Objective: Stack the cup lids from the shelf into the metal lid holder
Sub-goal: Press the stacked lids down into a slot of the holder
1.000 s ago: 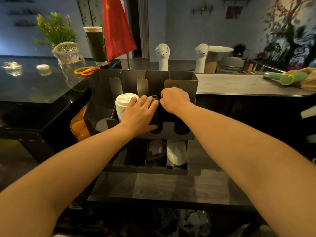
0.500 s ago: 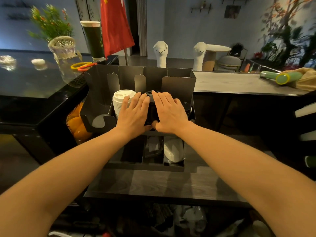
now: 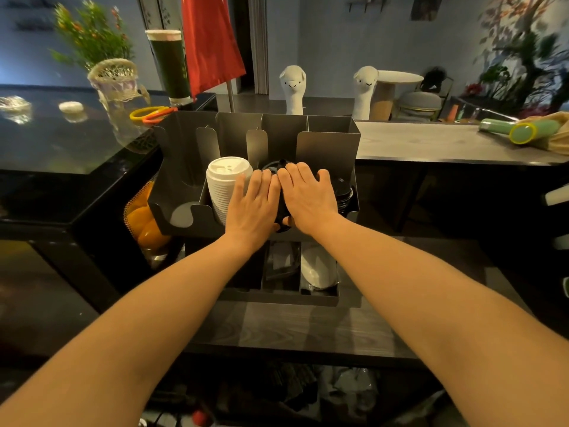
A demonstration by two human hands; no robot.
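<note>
Both hands lie flat, palms down and fingers loosely spread, side by side on a stack of black cup lids [image 3: 278,167] in the third slot from the left of the metal lid holder [image 3: 326,149]. The left hand [image 3: 254,208] covers the near left part of the stack, its little-finger side touching the stack of white cup lids [image 3: 226,183] in the neighbouring slot. The right hand [image 3: 309,198] covers the right part, and the two hands touch along the index fingers. Neither hand pinches anything; both rest on top of the black lids, whose rim shows just past the fingertips and between the thumbs. A further stack of dark lids [image 3: 345,192] sits in the rightmost slot, while the leftmost slot shows only its bare floor. The holder stands on a dark wooden tabletop [image 3: 292,331], with a low compartmented tray [image 3: 277,298] just in front of it, under the forearms.
</note>
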